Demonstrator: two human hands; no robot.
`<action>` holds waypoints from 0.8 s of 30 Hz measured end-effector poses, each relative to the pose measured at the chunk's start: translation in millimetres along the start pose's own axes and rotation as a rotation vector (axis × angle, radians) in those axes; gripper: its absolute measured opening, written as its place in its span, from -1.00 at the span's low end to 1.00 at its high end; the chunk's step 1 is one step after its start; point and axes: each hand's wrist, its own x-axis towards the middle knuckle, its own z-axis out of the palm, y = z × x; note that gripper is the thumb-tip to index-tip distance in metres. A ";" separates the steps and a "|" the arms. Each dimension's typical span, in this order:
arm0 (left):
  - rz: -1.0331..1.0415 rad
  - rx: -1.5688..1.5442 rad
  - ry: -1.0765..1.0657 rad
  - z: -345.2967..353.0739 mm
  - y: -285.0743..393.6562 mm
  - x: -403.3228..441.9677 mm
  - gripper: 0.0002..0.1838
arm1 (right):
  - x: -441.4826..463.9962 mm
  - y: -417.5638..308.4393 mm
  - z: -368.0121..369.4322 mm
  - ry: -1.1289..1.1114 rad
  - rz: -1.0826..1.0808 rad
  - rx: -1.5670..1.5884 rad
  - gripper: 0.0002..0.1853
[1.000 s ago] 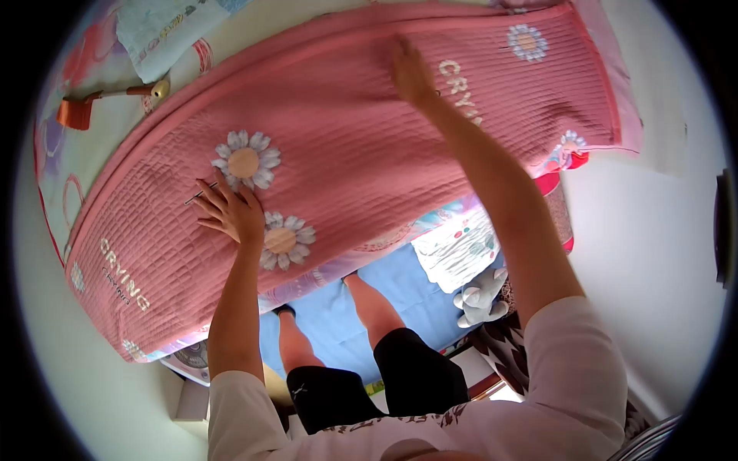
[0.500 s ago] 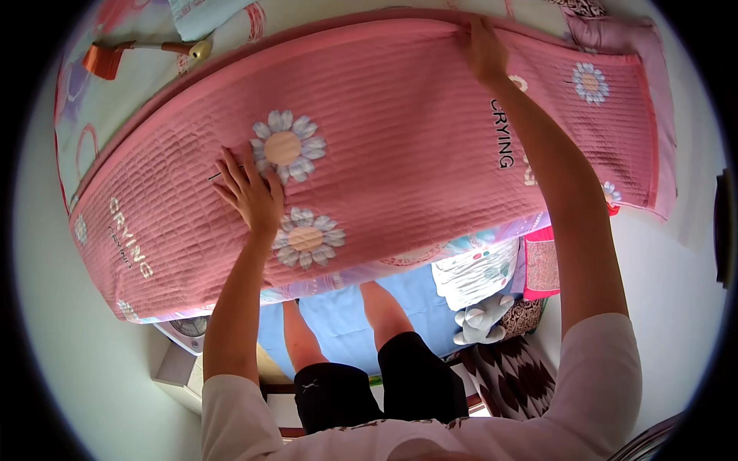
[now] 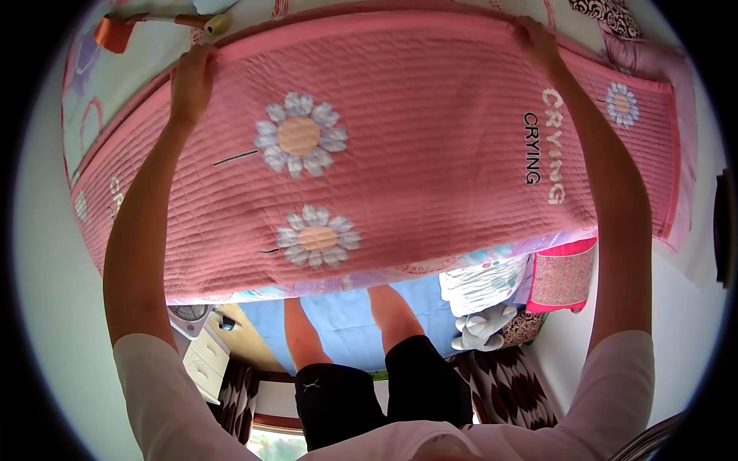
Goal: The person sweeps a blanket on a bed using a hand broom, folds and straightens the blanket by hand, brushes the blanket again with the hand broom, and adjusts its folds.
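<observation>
A pink quilted bed pad [image 3: 430, 138] with white daisies and "CRYING" lettering is spread across the bed. At its far edge on the left, my left hand [image 3: 192, 83] is closed on the border, fingers partly hidden. My right hand [image 3: 538, 48] grips the same far border on the right, with its fingertips curled over the edge. Between the hands the pad lies mostly flat, with faint ripples.
Beyond the pad, an orange-bristled bed brush [image 3: 114, 34] lies on the pale patterned sheet [image 3: 86, 84]. A purple pillow [image 3: 642, 58] is at the far right. Below are a blue-covered surface [image 3: 346, 326], a grey plush toy [image 3: 483, 326], a pink cushion [image 3: 565, 275] and a fan [image 3: 188, 316].
My left hand has gone from lying flat on the pad to its far edge and closed there. My right hand has shifted right along the border. The pad looks smoother.
</observation>
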 end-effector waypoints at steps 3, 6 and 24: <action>-0.046 0.118 0.057 6.2 16.9 -3.2 -0.86 | -10.6 -18.5 8.8 0.292 0.026 0.218 -0.68; -0.267 0.341 0.039 37.0 31.9 -5.3 -0.82 | -10.0 -15.6 50.5 0.365 0.077 -0.044 -0.72; -0.203 0.025 0.045 156.9 351.8 63.1 -0.40 | -22.4 5.1 17.7 0.388 0.118 -0.219 -0.62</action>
